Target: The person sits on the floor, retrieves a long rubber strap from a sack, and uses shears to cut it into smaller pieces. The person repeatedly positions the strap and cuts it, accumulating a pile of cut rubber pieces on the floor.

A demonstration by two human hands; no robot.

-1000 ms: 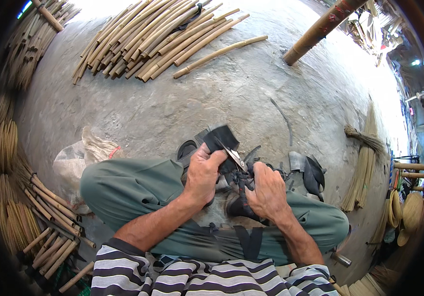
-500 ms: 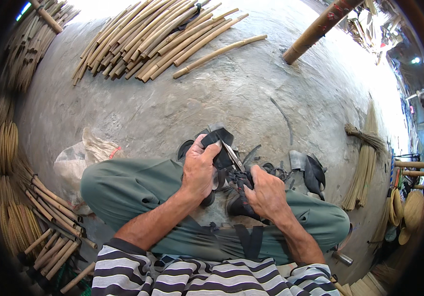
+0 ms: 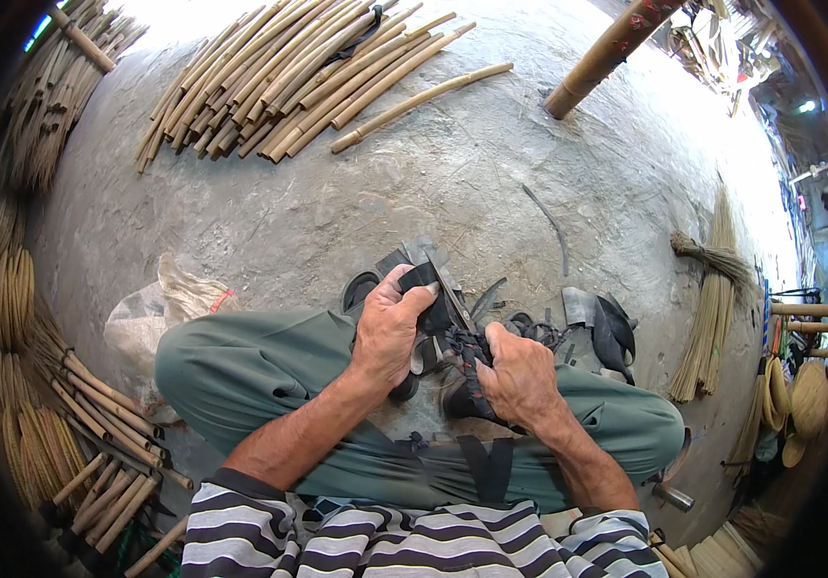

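Observation:
Between my crossed legs, my left hand [image 3: 387,326] pinches a piece of black rubber-like strip [image 3: 421,277], thumb on top. My right hand [image 3: 520,376] is closed around the scissors [image 3: 469,349], whose handles are wrapped in dark strips. The metal blades point up and away, lying against the right edge of the black piece; they look nearly closed. Part of the strip is hidden under my left fingers. Beneath my hands are a dark sandal [image 3: 361,287] and black scraps that I cannot fully make out.
Right of my hands lie grey and black rubber-like pieces [image 3: 613,332]. A pile of bamboo poles [image 3: 289,82] is ahead, and a bamboo post [image 3: 607,60] rises at upper right. A straw bundle [image 3: 706,328] lies right; a whitish sack [image 3: 159,313] and bundled sticks [image 3: 106,385] lie left.
The scissor blades have swung closer together and stand more upright against the black strip. The strip has turned slightly in my left hand. Both hands keep their grips.

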